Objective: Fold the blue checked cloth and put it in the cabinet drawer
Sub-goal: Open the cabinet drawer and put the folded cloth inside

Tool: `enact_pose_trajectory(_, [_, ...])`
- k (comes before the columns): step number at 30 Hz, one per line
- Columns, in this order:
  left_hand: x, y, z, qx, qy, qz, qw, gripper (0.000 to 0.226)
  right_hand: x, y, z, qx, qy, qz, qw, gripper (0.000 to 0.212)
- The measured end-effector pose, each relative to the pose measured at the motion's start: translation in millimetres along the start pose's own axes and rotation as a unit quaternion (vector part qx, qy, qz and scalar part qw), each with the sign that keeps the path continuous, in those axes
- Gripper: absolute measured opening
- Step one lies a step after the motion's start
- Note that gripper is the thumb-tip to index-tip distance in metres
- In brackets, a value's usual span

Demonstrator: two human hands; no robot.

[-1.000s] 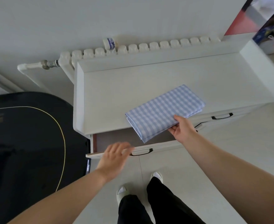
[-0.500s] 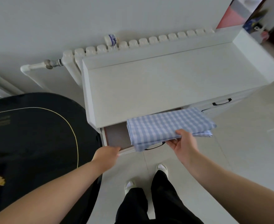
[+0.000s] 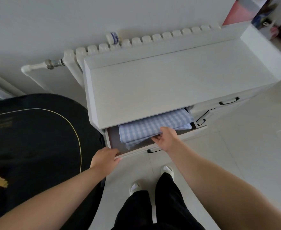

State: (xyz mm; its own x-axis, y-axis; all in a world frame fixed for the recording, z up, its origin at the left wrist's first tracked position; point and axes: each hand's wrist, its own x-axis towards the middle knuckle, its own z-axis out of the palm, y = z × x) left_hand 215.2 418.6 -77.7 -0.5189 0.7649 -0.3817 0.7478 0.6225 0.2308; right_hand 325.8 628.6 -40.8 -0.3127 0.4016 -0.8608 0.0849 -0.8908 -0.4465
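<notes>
Just below frame centre, the right hand (image 3: 165, 138) has its fingers (image 3: 156, 140) curled around the near edge of the folded cloth (image 3: 153, 127), which lies inside the open drawer (image 3: 197, 130). Lower left of it, the left hand (image 3: 104, 159) grips the drawer's front corner. Above sits the white cabinet (image 3: 169, 83).

cloth (image 3: 153, 128) in open drawer (image 3: 178, 142), radiator (image 3: 136, 42) behind cabinet (image 3: 169, 83)
</notes>
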Motion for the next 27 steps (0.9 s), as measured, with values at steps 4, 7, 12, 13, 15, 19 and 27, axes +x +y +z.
enact_pose_trajectory(4, [-1.0, 0.6, 2.2, -0.008, -0.003, -0.023, 1.0, 0.033, -6.9, -1.0, -6.8, -0.142, -0.025, 0.035, 0.989, 0.035])
enact_pose_trajectory(7, [0.3, -2.2, 4.3, -0.004, -0.006, -0.018, 1.0, 0.032, -16.9, -1.2, -25.3, -0.27, -0.05, 0.088, 0.958, 0.028])
enact_pose_trajectory(12, [1.9, -7.8, 7.3, -0.008, -0.013, -0.009, 1.0, 0.029, -10.0, 5.7, -50.4, -0.343, -0.034, 0.136, 0.929, 0.018])
enact_pose_trajectory(13, [2.2, -8.3, 8.0, -0.021, -0.011, -0.008, 1.0, 0.029, -2.6, 7.1, -52.6, -0.277, -0.018, 0.113, 0.954, 0.02])
enact_pose_trajectory(15, [0.1, -7.3, 9.0, -0.036, 0.012, 0.01, 0.999, 0.029, 7.5, 7.1, -52.6, -0.132, -0.008, 0.082, 0.988, 0.024])
enact_pose_trajectory(19, [-2.2, -4.5, 4.7, 0.064, 0.134, 0.028, 0.989, 0.069, 9.0, 5.6, -46.2, -0.046, -0.027, 0.071, 0.996, 0.024])
enact_pose_trajectory(27, [10.2, -21.5, -18.2, 0.112, 0.206, -0.048, 0.971, 0.093, 31.8, -8.0, -13.3, -0.023, -0.06, 0.057, 0.996, 0.024])
